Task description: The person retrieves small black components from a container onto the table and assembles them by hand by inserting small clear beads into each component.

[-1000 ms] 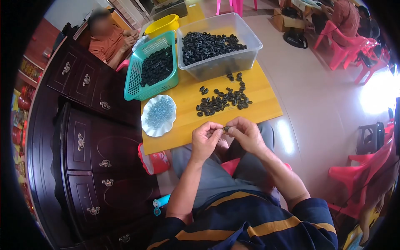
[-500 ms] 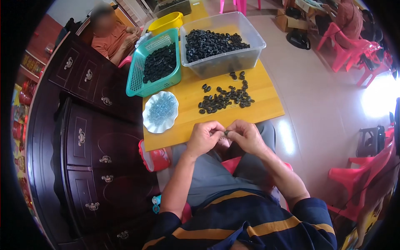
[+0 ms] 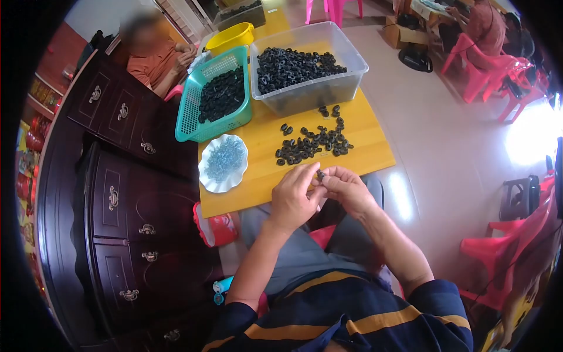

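Since the earlier frame, the left hand [image 3: 294, 196] has turned and its fingers have straightened. Right hand [image 3: 350, 193]: fingers pinch a small dark piece [image 3: 320, 174], held raised near the front edge of the yellow wooden surface [image 3: 264, 176], probably for a clear view of so small an item. Whether the left fingers, close beside it, press on it cannot be told. Beyond the hands, loose black ring-shaped pieces [image 3: 297, 154] lie scattered, seemingly spread for picking up singly. To their left, a white scalloped dish [image 3: 220, 188] contains fine pale-blue bits [image 3: 224, 157], its shallow form presumably easing access. Farther back, a green perforated plastic basket [image 3: 187, 111] and a translucent plastic bin [image 3: 316, 97] stand side by side, both containing bulk black pieces [image 3: 293, 67], apparently because high walls prevent spillage. Behind the basket is a yellow plastic tub [image 3: 231, 40]; an orange-shirted person [image 3: 153, 69] sits at left.
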The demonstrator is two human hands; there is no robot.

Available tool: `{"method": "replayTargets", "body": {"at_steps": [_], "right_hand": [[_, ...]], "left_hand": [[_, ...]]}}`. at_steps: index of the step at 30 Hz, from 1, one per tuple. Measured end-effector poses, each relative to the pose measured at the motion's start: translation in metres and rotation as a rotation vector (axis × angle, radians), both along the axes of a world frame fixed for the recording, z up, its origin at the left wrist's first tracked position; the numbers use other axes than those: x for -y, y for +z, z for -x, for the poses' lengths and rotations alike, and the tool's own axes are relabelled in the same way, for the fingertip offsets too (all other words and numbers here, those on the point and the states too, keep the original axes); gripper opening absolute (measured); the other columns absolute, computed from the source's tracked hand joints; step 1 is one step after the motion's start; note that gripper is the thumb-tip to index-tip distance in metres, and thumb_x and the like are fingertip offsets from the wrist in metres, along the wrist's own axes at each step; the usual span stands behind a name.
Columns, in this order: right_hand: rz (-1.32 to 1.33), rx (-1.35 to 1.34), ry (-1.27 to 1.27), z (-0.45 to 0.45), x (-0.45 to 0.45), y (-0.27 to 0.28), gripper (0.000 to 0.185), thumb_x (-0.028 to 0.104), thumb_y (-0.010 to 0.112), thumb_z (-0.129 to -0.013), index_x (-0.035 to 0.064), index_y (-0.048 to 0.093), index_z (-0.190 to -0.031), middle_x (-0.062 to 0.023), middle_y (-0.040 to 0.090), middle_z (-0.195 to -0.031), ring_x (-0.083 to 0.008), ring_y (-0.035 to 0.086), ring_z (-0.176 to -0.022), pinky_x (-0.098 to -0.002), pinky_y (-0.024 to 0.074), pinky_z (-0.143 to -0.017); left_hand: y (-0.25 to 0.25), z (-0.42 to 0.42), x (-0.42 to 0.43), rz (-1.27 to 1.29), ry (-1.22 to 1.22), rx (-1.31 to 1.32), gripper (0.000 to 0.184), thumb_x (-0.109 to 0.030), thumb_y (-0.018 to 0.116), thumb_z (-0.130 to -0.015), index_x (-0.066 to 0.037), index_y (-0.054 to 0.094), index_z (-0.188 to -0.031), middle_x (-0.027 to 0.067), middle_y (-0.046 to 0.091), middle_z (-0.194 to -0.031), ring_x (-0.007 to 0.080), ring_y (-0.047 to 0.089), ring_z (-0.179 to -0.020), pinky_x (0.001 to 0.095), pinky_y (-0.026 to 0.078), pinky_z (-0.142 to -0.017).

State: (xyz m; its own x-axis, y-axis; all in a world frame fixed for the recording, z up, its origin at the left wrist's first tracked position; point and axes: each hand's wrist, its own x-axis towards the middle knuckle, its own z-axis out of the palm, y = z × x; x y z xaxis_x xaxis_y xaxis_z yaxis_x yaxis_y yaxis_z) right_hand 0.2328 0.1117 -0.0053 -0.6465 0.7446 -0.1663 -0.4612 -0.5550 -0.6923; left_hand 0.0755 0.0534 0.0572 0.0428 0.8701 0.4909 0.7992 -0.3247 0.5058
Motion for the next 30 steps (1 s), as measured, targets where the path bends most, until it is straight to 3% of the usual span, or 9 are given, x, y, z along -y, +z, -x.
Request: {"method": "replayTargets", "body": {"at_steps": [8, 16, 24, 30], "right_hand": [[0.040, -0.034, 0.029, 0.002, 0.001, -0.002, 0.013, 0.016, 0.063, -0.099, 0.0042, 0.063, -0.105, -0.0058, 0.070, -0.099, -0.0134, 0.068, -0.089, -0.0286, 0.0562, -0.086], [0.082, -0.021, 0.020, 0.002, 0.002, -0.002, 0.011, 0.019, 0.062, -0.100, 0.0077, 0.064, -0.100, -0.0009, 0.068, -0.092, -0.0091, 0.065, -0.081, -0.0242, 0.0534, -0.078], [0.099, -0.024, 0.018, 0.001, 0.003, 0.000, 0.012, 0.019, 0.061, -0.100, 0.0069, 0.065, -0.101, -0.0020, 0.069, -0.092, -0.0100, 0.066, -0.081, -0.0248, 0.0541, -0.079], [0.071, 0.006, 0.018, 0.000, 0.004, 0.002, 0.015, 0.019, 0.062, -0.100, 0.0048, 0.065, -0.103, -0.0039, 0.070, -0.093, -0.0119, 0.067, -0.084, -0.0262, 0.0547, -0.081]], "left_hand": [[-0.013, 0.000, -0.005, -0.070, 0.018, -0.085, 0.036, -0.006, 0.073, -0.077, -0.003, 0.067, -0.112, 0.0113, 0.068, -0.103, 0.0295, 0.068, -0.089, 0.0389, 0.056, -0.076], [-0.016, 0.005, -0.007, -0.119, -0.043, -0.061, 0.032, -0.004, 0.074, -0.077, -0.004, 0.068, -0.108, 0.0110, 0.070, -0.100, 0.0302, 0.069, -0.087, 0.0381, 0.056, -0.074], [-0.014, 0.002, -0.005, -0.004, -0.011, 0.063, 0.031, -0.004, 0.074, -0.077, -0.003, 0.069, -0.108, 0.0113, 0.071, -0.099, 0.0306, 0.069, -0.087, 0.0380, 0.057, -0.074], [-0.015, 0.004, -0.005, -0.063, -0.055, 0.044, 0.030, -0.005, 0.075, -0.078, -0.002, 0.069, -0.107, 0.0111, 0.071, -0.098, 0.0295, 0.070, -0.086, 0.0373, 0.057, -0.073]]}}
